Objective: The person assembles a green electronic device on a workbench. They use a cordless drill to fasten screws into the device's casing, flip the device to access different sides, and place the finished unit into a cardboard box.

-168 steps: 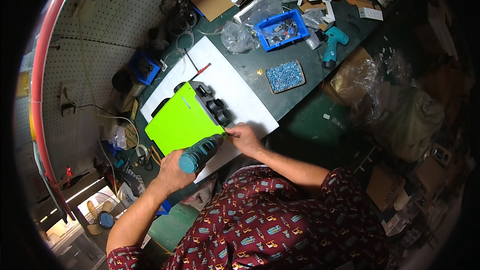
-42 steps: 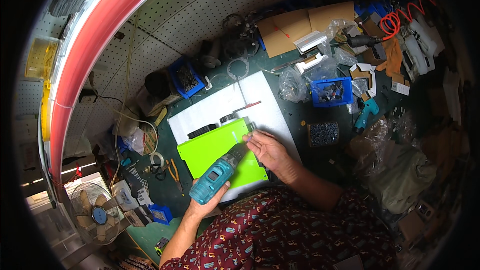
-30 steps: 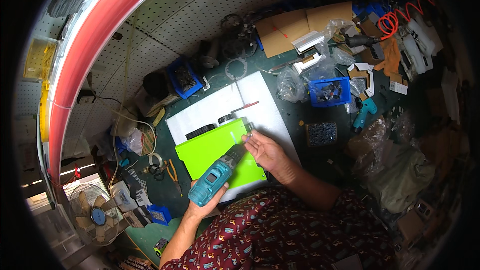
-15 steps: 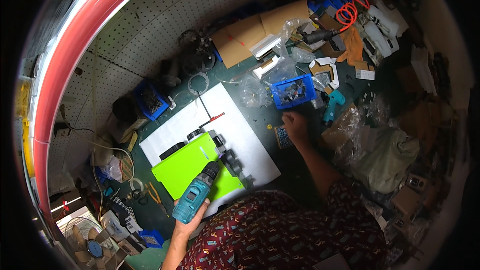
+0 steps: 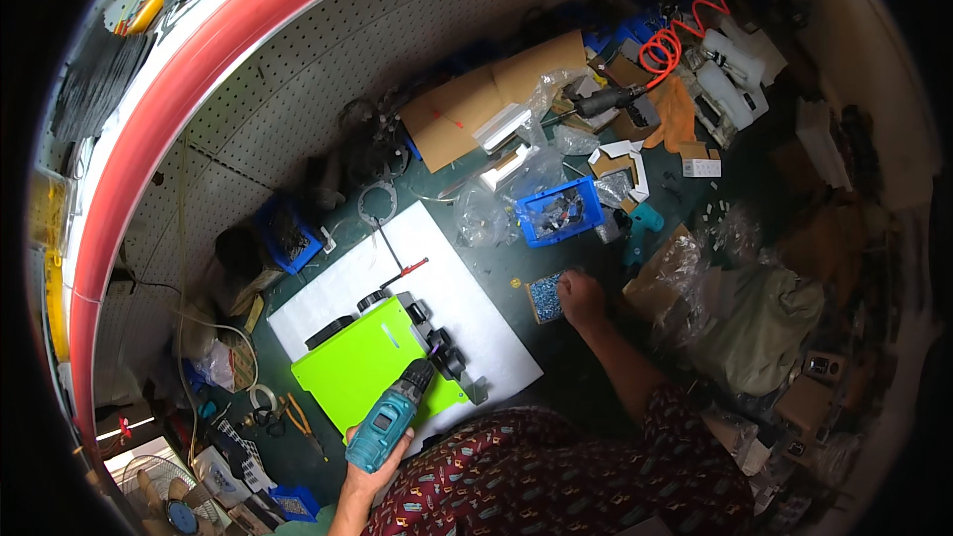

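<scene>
My left hand (image 5: 372, 477) is closed around a teal cordless drill (image 5: 380, 431), its black chuck pointing up and right over a bright green panel (image 5: 349, 355). That panel belongs to a unit with black wheel-like parts (image 5: 446, 353) along its right edge, lying on a white sheet (image 5: 496, 345). At the right side of a small open box of bluish screws (image 5: 544, 299), my right hand (image 5: 582, 300) has its fingers drawn together. Whatever they may pinch is too small to see. A red-handled tool with a dark shaft (image 5: 407, 272) lies above the panel.
Behind the screws stands a blue bin (image 5: 560, 212) of small parts, with a second teal power tool (image 5: 643, 228) beside it. Orange-handled pliers (image 5: 302, 422) lie left of the sheet. Plastic bags (image 5: 764, 323) and cardboard crowd the right. A coiled red hose (image 5: 660, 52) hangs at the back.
My right hand has come down from near the blue bin to the box of screws. The drill stays in my left hand over the panel. The whole view has shifted a little.
</scene>
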The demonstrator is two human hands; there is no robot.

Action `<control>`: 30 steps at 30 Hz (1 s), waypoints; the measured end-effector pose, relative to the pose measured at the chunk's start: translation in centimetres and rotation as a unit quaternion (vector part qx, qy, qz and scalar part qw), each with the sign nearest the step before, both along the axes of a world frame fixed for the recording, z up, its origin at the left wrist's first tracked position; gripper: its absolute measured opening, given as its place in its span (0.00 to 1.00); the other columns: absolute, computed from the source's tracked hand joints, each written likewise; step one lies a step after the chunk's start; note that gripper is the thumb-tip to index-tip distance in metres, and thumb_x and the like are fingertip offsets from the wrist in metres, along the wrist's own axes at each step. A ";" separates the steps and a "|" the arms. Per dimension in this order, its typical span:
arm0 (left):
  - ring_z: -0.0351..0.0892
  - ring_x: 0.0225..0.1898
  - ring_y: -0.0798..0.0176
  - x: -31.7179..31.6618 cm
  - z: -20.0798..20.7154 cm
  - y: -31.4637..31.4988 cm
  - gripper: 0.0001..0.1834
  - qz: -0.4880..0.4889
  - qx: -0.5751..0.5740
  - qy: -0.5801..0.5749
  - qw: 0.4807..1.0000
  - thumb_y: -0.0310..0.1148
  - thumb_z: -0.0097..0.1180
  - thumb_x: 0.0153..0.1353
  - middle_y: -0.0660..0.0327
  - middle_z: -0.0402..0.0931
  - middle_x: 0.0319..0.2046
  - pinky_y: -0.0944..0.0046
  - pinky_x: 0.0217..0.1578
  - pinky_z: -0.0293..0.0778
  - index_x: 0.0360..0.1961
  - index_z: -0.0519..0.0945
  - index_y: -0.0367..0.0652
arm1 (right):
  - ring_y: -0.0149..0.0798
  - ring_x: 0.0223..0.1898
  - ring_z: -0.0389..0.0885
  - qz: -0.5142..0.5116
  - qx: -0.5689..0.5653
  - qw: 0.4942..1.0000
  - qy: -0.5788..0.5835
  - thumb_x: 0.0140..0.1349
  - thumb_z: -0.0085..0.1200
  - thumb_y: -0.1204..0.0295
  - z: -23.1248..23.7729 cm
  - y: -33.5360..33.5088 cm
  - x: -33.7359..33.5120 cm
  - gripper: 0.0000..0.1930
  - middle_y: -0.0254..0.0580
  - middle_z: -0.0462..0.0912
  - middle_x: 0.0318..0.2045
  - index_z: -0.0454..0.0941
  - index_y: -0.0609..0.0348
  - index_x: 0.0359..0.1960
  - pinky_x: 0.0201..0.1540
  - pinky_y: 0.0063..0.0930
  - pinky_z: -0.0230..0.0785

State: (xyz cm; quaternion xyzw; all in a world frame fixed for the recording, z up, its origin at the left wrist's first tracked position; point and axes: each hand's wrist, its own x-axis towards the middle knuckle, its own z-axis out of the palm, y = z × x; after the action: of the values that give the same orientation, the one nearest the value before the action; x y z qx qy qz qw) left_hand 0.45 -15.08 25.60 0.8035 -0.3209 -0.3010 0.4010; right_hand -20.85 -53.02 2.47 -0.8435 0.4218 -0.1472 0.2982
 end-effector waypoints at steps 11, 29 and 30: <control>0.85 0.32 0.54 -0.8 0.2 0.5 0.09 0.011 0.071 0.017 0.997 0.34 0.70 0.59 0.56 0.85 0.30 0.55 0.37 0.79 0.37 0.86 0.41 | 0.31 0.36 0.83 0.000 0.767 0.545 -0.337 0.73 0.57 0.74 7.6 14.2 8.0 0.12 0.40 0.85 0.39 0.80 0.69 0.53 0.41 0.24 0.80; 0.83 0.35 0.58 0.8 2.4 2.6 0.10 0.008 0.138 0.090 0.986 0.37 0.66 0.63 0.56 0.84 0.33 0.55 0.39 0.79 0.41 0.85 0.42 | 0.30 0.34 0.85 0.047 0.833 0.493 -0.247 0.77 0.54 0.68 9.2 15.4 10.0 0.09 0.38 0.87 0.37 0.81 0.60 0.46 0.41 0.26 0.81; 0.84 0.34 0.58 0.9 2.5 2.7 0.10 0.002 0.134 0.089 0.987 0.37 0.67 0.63 0.56 0.84 0.33 0.56 0.39 0.79 0.40 0.85 0.42 | 0.29 0.35 0.85 0.055 0.836 0.485 -0.251 0.76 0.54 0.68 9.2 15.4 10.3 0.09 0.38 0.87 0.38 0.81 0.61 0.46 0.40 0.25 0.81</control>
State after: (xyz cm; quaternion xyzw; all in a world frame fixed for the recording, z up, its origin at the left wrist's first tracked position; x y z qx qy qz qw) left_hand 1.39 -12.41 28.08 0.8207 -0.2388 -0.4108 0.3172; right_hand -10.55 -37.57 11.64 -0.1459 0.2069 0.0862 0.9636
